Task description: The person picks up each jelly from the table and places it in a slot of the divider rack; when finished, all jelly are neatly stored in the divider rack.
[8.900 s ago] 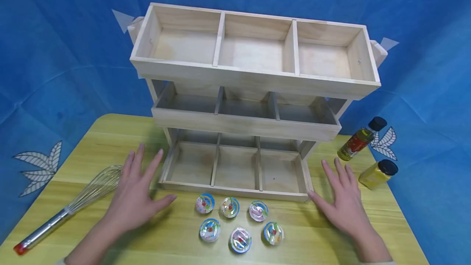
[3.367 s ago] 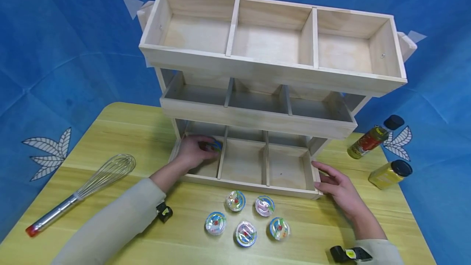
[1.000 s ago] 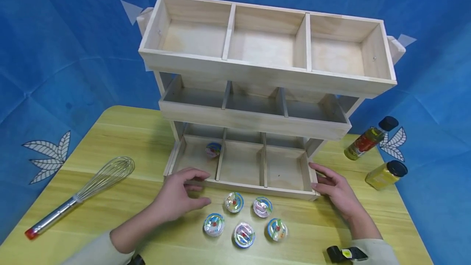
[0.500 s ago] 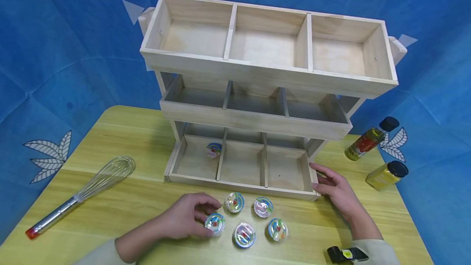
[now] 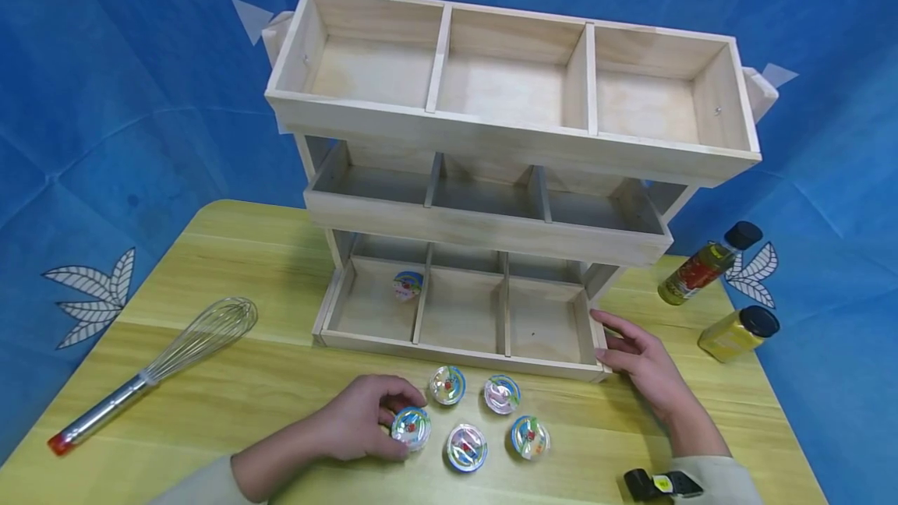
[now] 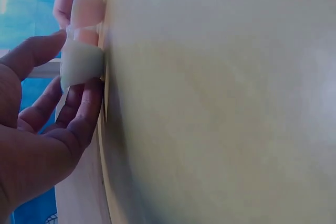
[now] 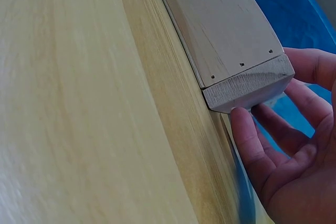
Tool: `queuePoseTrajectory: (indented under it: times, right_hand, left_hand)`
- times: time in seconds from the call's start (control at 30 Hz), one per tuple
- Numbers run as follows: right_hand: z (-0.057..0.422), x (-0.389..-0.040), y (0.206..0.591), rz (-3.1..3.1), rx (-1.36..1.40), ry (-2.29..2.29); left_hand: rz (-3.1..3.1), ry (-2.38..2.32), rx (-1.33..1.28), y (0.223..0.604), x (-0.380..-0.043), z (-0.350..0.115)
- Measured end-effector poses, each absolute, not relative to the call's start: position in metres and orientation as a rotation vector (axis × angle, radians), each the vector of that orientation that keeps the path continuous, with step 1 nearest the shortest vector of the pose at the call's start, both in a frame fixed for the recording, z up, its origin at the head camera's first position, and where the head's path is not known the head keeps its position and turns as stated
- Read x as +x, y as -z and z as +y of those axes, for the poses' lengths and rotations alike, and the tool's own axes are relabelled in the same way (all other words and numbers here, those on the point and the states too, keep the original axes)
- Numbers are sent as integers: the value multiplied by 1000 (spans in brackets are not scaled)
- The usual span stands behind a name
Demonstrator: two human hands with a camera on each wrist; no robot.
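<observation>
My left hand (image 5: pixel 359 419) has its thumb and fingers around a small jelly cup (image 5: pixel 411 429) with a shiny printed lid, at the left of a group on the table. In the left wrist view this cup (image 6: pixel 83 65) looks milky white, between thumb and fingertips. My right hand (image 5: pixel 648 369) holds the lower right end of a three-tier wooden shelf (image 5: pixel 484 231), thumb at the front corner and fingers along the side. Another jelly cup (image 5: pixel 408 285) sits at the back of the bottom tier's left compartment, near the divider.
Beside the held one stand several jelly cups (image 5: pixel 466 448) in front of the shelf. A wire whisk (image 5: pixel 189 349) lies at the left. On the right are a dark-capped oil bottle (image 5: pixel 700 265) and a yellow jar (image 5: pixel 730 333). Blue cloth (image 5: pixel 140 84) hangs behind.
One jelly cup went from the table into the bottom left compartment and was let go. My left hand came back down to another cup. The right hand moved onto the shelf's end and stayed.
</observation>
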State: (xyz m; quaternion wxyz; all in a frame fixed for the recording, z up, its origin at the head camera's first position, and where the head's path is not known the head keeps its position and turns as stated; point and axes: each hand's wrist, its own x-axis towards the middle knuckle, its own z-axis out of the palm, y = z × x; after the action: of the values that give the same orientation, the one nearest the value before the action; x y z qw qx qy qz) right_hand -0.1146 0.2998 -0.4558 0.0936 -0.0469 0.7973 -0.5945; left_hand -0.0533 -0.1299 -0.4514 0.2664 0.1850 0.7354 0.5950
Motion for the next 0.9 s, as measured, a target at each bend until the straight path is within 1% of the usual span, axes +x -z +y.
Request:
queuePoseTrajectory:
  times: [0.13, 0.43, 0.9]
  right_hand:
    - [300, -115, 454, 2366, -150, 1766]
    - [300, -115, 457, 2355, -132, 1768]
    - [302, -116, 460, 2359, -149, 1760]
  left_hand:
    - [1987, -1614, 503, 453, -53, -130]
    - [2051, -1625, 596, 458, -51, -132]
    - [2120, -1607, 610, 463, -49, -132]
